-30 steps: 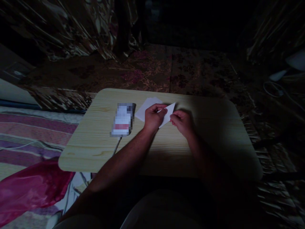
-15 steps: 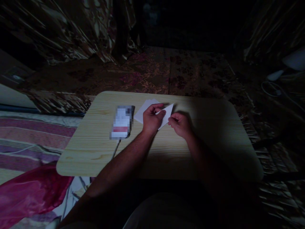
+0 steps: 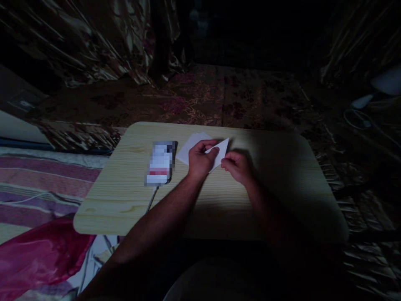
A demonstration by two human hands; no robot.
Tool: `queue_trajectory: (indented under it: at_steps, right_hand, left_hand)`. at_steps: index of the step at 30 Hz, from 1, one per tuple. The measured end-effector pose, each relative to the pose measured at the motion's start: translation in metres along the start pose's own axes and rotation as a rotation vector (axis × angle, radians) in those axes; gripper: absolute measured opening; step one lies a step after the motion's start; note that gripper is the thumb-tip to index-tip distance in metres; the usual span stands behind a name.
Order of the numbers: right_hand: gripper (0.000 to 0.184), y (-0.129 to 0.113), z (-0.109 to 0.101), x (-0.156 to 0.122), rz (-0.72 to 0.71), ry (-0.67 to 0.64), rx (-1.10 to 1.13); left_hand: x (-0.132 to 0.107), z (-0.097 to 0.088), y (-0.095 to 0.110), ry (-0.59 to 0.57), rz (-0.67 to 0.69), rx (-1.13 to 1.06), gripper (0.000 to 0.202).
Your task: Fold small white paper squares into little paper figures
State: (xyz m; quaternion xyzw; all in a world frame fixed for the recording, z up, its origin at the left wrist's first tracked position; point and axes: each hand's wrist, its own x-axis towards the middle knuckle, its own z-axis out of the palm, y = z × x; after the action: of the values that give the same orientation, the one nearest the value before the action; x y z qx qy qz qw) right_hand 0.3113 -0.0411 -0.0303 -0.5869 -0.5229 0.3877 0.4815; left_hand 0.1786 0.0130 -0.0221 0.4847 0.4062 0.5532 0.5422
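Note:
A folded piece of white paper (image 3: 222,151) is held above the wooden table (image 3: 125,167), one corner pointing up and away. My left hand (image 3: 202,156) grips it with the thumb pressed on its face. At the paper's right edge, my right hand (image 3: 237,166) has thumb and fingers pinched together on or against the edge. More white paper sheets (image 3: 188,149) lie flat on the tabletop, partly covered by my left hand.
A phone (image 3: 160,163), its screen blurred out, lies left of my forearm with a cable (image 3: 152,200) at its near end. Pink plastic (image 3: 46,255) and striped bedding (image 3: 46,175) are at the left. Patterned cloth (image 3: 188,98) spreads beyond the table; a white lamp-like object (image 3: 388,81) stands right.
The whole view has shifted very slightly, with the table a little lower. Both hands keep nearly the same hold and place at the paper.

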Motion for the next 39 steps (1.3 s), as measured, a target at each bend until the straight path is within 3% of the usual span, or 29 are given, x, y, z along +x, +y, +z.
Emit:
queue_trajectory:
  at_steps: [12, 19, 39]
  right_hand:
    - [0.016, -0.0068, 0.0003, -0.0002, 0.080, 0.013, 0.105]
    - [0.021, -0.0067, -0.0014, 0.0005, 0.008, 0.035, 0.132]
    - [0.024, -0.0050, -0.0009, 0.0023, 0.025, 0.134, 0.180]
  left_hand:
    - [-0.0017, 0.0009, -0.0003, -0.022, -0.067, -0.011, 0.023]
    - [-0.0036, 0.0027, 0.0018, -0.051, -0.075, -0.045, 0.021]
    - [-0.0052, 0.0026, 0.0016, -0.119, -0.057, 0.012, 0.018]
